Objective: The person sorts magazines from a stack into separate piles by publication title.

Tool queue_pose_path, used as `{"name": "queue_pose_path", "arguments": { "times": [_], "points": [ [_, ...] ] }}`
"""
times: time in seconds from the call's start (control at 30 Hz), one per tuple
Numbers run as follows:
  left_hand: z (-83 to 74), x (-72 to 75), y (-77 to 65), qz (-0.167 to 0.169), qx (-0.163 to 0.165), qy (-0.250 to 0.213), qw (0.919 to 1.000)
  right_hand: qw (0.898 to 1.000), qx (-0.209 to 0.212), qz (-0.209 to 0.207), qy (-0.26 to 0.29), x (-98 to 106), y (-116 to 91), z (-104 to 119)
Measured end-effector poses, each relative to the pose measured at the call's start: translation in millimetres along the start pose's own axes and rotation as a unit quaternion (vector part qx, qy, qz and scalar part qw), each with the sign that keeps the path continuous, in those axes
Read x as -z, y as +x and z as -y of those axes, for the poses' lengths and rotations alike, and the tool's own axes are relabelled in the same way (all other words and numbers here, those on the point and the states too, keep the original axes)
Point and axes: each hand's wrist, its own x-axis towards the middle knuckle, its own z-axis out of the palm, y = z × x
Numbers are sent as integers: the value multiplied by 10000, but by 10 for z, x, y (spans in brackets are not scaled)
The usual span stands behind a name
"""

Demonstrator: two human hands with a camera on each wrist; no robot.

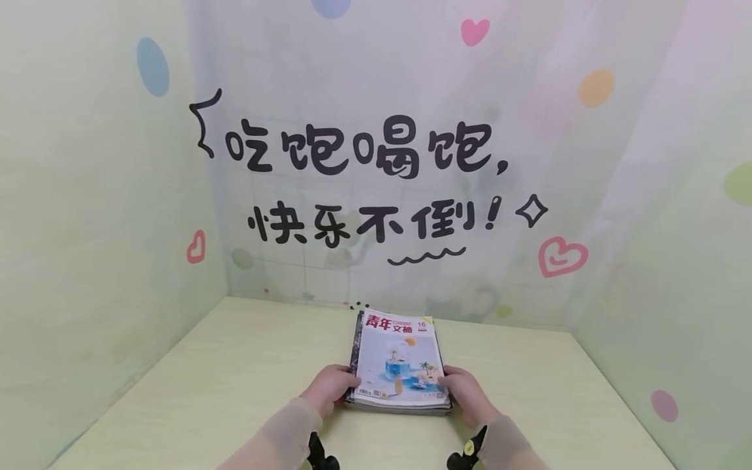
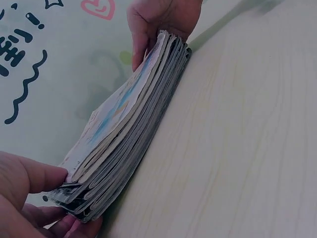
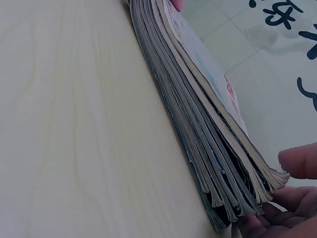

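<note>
A thick stack of magazines [image 1: 399, 365] is held between both hands over the middle of the table. Its top cover is white, with red lettering and a blue beach picture. My left hand [image 1: 331, 386] grips the left edge, thumb on the cover and fingers curled beneath the stack, as the left wrist view shows. On the opposite edge, my right hand [image 1: 467, 391] grips in the same way, its thumb [image 3: 297, 161] at the top cover and its fingers under the lowest magazines. The page edges [image 2: 133, 129] face me, slightly fanned at the corners.
The pale wood-grain table [image 1: 235, 365] spreads out on both sides of the stack. A printed back wall [image 1: 376, 85] with black lettering, hearts and dots rises behind it, and side walls [image 1: 664, 261] enclose the table left and right.
</note>
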Motion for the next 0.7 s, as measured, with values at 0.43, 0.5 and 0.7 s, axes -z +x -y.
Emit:
{"name": "queue_pose_path", "arguments": {
  "times": [0.43,0.5,0.7],
  "points": [
    [57,150,105,-588,-126,-21,9982,9901,433,740,1114,-196,68,-22],
    [64,157,120,-654,-168,-44,9977,9871,498,860,1259,-216,70,-30],
    [106,125,120,-797,-294,-136,9963,9895,450,836,1086,-262,42,-48]
  ]
}}
